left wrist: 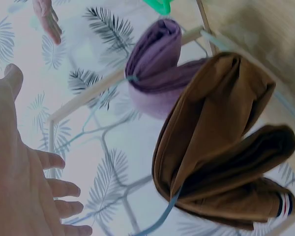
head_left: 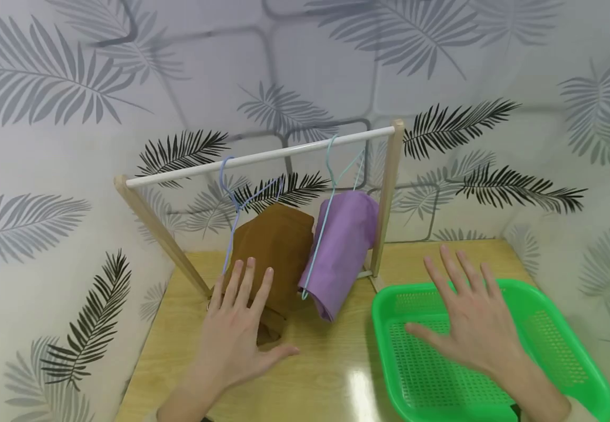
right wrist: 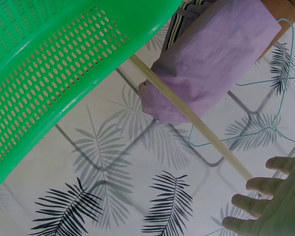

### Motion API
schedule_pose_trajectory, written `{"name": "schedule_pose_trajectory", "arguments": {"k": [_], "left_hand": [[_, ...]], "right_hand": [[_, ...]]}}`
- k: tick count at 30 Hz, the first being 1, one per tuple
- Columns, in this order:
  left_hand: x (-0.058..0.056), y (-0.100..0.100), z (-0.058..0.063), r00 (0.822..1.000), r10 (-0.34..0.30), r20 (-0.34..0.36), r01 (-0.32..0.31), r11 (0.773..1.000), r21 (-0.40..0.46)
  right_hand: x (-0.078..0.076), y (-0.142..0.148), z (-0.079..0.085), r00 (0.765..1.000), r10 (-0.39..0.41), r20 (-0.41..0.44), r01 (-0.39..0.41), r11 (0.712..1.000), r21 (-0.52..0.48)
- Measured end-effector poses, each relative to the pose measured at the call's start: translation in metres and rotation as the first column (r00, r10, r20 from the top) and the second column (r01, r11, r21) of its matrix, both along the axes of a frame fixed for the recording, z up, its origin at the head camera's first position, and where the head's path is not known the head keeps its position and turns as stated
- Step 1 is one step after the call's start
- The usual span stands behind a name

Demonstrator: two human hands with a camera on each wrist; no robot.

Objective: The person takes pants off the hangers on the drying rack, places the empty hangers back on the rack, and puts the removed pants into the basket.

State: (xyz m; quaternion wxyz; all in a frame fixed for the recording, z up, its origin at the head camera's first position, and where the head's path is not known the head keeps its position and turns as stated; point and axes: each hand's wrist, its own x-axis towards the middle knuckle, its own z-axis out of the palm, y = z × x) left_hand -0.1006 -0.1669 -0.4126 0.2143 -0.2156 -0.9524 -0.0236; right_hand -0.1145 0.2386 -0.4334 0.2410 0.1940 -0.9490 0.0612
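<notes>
A brown folded garment (head_left: pixel 275 246) hangs over a blue hanger (head_left: pixel 233 202) on the left part of a rack with a white rod (head_left: pixel 284 152). To its right a purple folded garment (head_left: pixel 344 246) hangs on a mint-green hanger (head_left: pixel 331 170). My left hand (head_left: pixel 236 334), fingers spread, is in front of the brown garment and overlaps its lower edge in the head view. Over the green basket (head_left: pixel 381 340) my right hand (head_left: pixel 474 322) is held with straight, spread fingers. Neither hand holds anything. A striped band (left wrist: pixel 284 205) shows on the brown garment in the left wrist view.
The rack's wooden posts (head_left: pixel 162 237) stand on a wood-toned table (head_left: pixel 315 375). A wall with a leaf pattern (head_left: pixel 305 70) rises close behind the rack and along both sides. The basket takes up the table's right front.
</notes>
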Motion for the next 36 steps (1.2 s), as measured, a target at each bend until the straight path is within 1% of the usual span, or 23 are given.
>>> {"name": "schedule_pose_trajectory", "arguments": {"k": [4,7,11,15,19,23,26,29,31,33,36], "left_hand": [[-0.001,-0.011,0.007,0.999,0.002,-0.042,0.0,0.999,0.053],[-0.003,-0.019,0.012,0.998,0.014,-0.06,-0.01,0.998,0.069],[-0.005,-0.031,0.017,0.997,0.047,-0.065,-0.042,0.997,0.072],[-0.008,-0.045,0.022,0.994,0.083,-0.069,-0.076,0.992,0.097],[-0.011,-0.058,0.026,0.991,0.107,-0.082,-0.097,0.988,0.123],[-0.015,-0.07,0.027,0.986,0.135,-0.101,-0.124,0.986,0.109],[-0.016,-0.078,0.028,0.982,0.158,-0.101,-0.147,0.983,0.114],[-0.017,-0.086,0.027,0.976,0.184,-0.117,-0.169,0.977,0.129],[-0.019,-0.09,0.025,0.969,0.196,-0.151,-0.175,0.974,0.144],[-0.022,-0.094,0.023,0.958,0.208,-0.196,-0.179,0.971,0.157],[-0.028,-0.1,0.017,0.936,0.223,-0.273,-0.178,0.967,0.18]], "right_hand": [[-0.01,-0.001,0.003,0.999,0.017,-0.035,-0.018,1.0,-0.021],[-0.017,-0.004,0.005,0.997,0.031,-0.068,-0.033,0.999,-0.031],[-0.025,-0.008,0.007,0.993,0.04,-0.107,-0.045,0.998,-0.038],[-0.033,-0.012,0.01,0.992,0.043,-0.121,-0.047,0.998,-0.032],[-0.042,-0.014,0.013,0.99,0.048,-0.135,-0.051,0.999,-0.018],[-0.051,-0.015,0.013,0.986,0.058,-0.153,-0.061,0.998,-0.014],[-0.06,-0.015,0.012,0.983,0.065,-0.172,-0.069,0.998,-0.013],[-0.071,-0.016,0.011,0.981,0.065,-0.184,-0.07,0.997,-0.018],[-0.078,-0.017,0.011,0.98,0.061,-0.191,-0.066,0.998,-0.02],[-0.085,-0.017,0.01,0.977,0.061,-0.204,-0.067,0.997,-0.023],[-0.093,-0.017,0.007,0.97,0.061,-0.236,-0.068,0.997,-0.023]]}}
